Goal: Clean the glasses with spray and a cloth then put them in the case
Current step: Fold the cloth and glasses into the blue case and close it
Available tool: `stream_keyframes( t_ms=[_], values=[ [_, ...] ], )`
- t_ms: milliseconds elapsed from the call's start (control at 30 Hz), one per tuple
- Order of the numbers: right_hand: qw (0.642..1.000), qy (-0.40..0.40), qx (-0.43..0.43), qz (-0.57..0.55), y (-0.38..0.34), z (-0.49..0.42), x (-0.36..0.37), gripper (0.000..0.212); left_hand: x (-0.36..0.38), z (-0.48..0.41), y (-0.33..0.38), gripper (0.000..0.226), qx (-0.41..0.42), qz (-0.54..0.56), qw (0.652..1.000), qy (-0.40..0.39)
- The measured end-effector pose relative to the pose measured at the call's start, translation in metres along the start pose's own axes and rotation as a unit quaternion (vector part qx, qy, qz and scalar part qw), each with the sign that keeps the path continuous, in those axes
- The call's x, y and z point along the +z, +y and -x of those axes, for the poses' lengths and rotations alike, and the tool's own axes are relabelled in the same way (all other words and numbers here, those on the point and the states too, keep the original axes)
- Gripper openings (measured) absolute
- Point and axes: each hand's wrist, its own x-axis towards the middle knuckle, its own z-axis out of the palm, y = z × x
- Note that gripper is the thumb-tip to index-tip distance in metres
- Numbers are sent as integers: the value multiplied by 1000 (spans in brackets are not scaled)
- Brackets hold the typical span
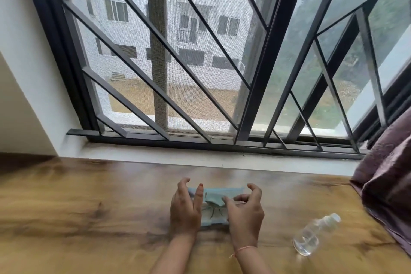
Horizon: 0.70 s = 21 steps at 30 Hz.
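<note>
A light blue glasses case lies on the wooden table straight in front of me. A blue-green cloth lies folded over its far half. Below the cloth, thin dark lines that look like the frame of the glasses show against the blue. My left hand grips the case's left end, thumb behind it and fingers over the top. My right hand is at the right end, thumb and fingertips pinched at the cloth's right corner. A clear spray bottle lies on its side to the right, apart from both hands.
The wooden table runs up to a white sill under a barred window. A purple curtain hangs over the table's right end, close behind the bottle.
</note>
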Motion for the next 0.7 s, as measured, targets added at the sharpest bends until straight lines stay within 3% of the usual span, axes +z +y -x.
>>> stream_keyframes(
  t_ms=[133,200,367,533,633,700],
  values=[
    [982,41,-122,137,15,-6,-9,50,-1,2,1,66,2,-1,1000,-17],
    [966,8,-188,179,22,-11,-13,38,-2,2,1,66,3,2,1000,-27],
    [950,-56,-252,174,26,-16,-25,24,-7,4,0,64,-4,28,997,-65],
    [939,-61,-291,170,41,-4,-36,31,-16,10,-2,62,12,33,992,-124],
    [932,-34,-333,136,62,3,-38,13,-21,16,-4,58,36,19,987,-156],
    [936,-26,-339,94,73,9,-39,41,-23,20,-6,56,49,15,985,-163]
  ],
)
